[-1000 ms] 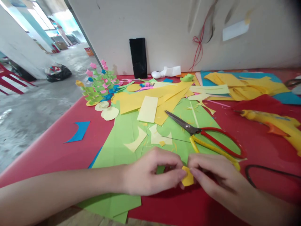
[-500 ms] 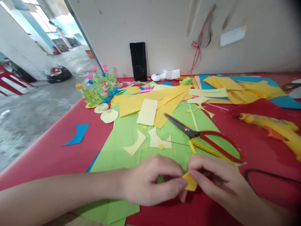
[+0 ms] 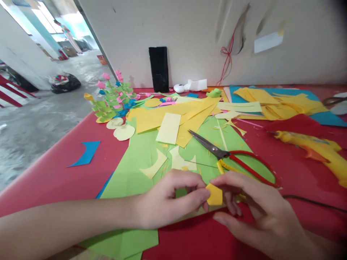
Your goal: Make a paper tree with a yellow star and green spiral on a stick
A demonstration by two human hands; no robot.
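Observation:
A small yellow folded-paper pentagon [image 3: 215, 195] is pinched at its left edge between the thumb and fingers of my left hand [image 3: 176, 200]. My right hand [image 3: 264, 209] is open just right of it, its thumb well apart from the fingers. Its index fingertip is close to the pentagon's top edge; I cannot tell whether it touches. Beyond my hands lie scissors [image 3: 217, 151] with red and yellow handles, blades pointing away to the left. Pale yellow paper offcuts [image 3: 155, 165] rest on the green paper [image 3: 124, 191] beneath.
Paper flowers [image 3: 114, 97] stand at the back left, near a black phone [image 3: 159, 70] leaning on the wall. Yellow sheets [image 3: 154, 117] cover the middle back. A yellow glue gun [image 3: 309, 142] lies right, with a dark cable [image 3: 314, 202] nearby. A blue scrap [image 3: 88, 154] lies left.
My right thumb has let go of the pentagon and moved down, away from the fingers. My left hand has lifted the pentagon slightly and turned it, so more of its face shows.

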